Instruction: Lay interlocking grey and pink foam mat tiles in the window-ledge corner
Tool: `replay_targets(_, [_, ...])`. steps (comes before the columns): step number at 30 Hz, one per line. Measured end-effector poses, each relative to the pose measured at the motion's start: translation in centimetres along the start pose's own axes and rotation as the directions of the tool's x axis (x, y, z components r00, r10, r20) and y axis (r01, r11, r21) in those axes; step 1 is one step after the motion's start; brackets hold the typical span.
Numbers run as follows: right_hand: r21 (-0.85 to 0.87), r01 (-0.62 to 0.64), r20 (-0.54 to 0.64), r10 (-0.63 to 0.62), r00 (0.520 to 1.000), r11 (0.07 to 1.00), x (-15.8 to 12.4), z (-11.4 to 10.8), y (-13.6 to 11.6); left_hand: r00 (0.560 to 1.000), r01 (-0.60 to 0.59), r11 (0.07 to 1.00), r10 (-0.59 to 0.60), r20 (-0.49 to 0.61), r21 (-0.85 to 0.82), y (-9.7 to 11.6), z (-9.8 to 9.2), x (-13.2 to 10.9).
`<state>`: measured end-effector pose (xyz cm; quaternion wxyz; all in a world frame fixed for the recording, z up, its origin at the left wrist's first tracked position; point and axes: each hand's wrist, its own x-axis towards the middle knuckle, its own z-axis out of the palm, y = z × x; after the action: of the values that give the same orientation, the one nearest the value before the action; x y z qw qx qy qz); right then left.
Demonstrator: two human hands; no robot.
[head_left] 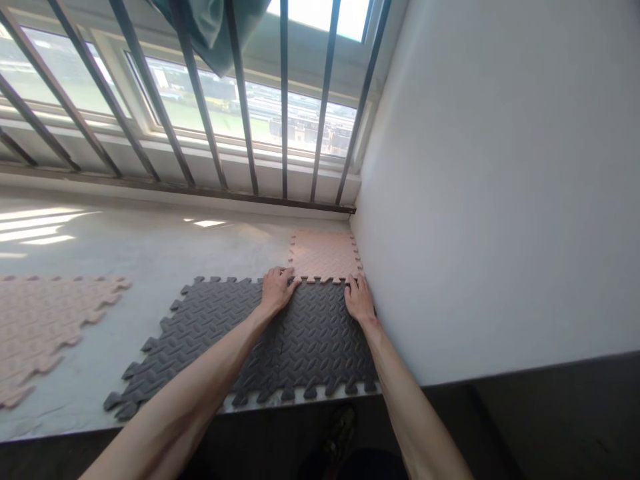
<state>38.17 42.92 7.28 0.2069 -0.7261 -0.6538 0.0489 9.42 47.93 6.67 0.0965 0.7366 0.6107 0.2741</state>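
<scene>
My left hand (277,288) rests at the near left corner of a pink interlocking foam mat (325,255), its thumb and fingers apart. My right hand (359,298) lies at that mat's near right corner, beside the wall, fingers stretched forward. Both touch the seam where the pink mat meets a dark grey foam mat (323,333) with a raised diamond pattern. Another grey foam mat (205,327) adjoins it on the left, partly covered by my left forearm. How tightly the seam's teeth fit under my fingers is hidden.
A white wall (500,187) rises close on the right. Metal railing bars (240,100) and a window stand behind the pale ledge (165,250). Another pink foam mat (45,327) lies at the left. The ledge's front edge drops to a dark floor, where a shoe (340,427) shows.
</scene>
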Motion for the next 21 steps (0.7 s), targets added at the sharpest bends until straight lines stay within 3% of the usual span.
replay_targets(4, [-0.06, 0.045, 0.019, -0.044, 0.999, 0.997, -0.5, -0.3, 0.0, 0.999, -0.014, 0.999, 0.016, -0.039, 0.042, 1.5, -0.2, -0.2])
replay_targets(7, [-0.099, 0.103, 0.027, -0.101, 0.994, 0.99, -1.2, -0.7, -0.8, 0.97, -0.244, 0.969, 0.243, 0.022, 0.04, 3.3, 0.1, -1.1])
replay_targets(9, [-0.111, 0.132, 0.03, -0.13, 0.991, 0.985, -1.6, -1.1, -1.6, 0.937, -0.335, 0.942, 0.332, 0.107, 0.019, 4.3, 0.5, -1.7])
replay_targets(14, [-0.11, 0.097, 0.017, -0.096, 0.995, 0.989, -1.4, -2.2, -2.7, 0.938, -0.273, 0.962, 0.267, 0.221, -0.005, 4.9, 1.0, -2.3])
replay_targets(21, [-0.151, 0.05, -0.051, -0.058, 0.997, 0.987, -0.2, -2.0, -1.6, 0.927, -0.289, 0.956, 0.29, 0.236, -0.041, 4.0, 0.4, -2.1])
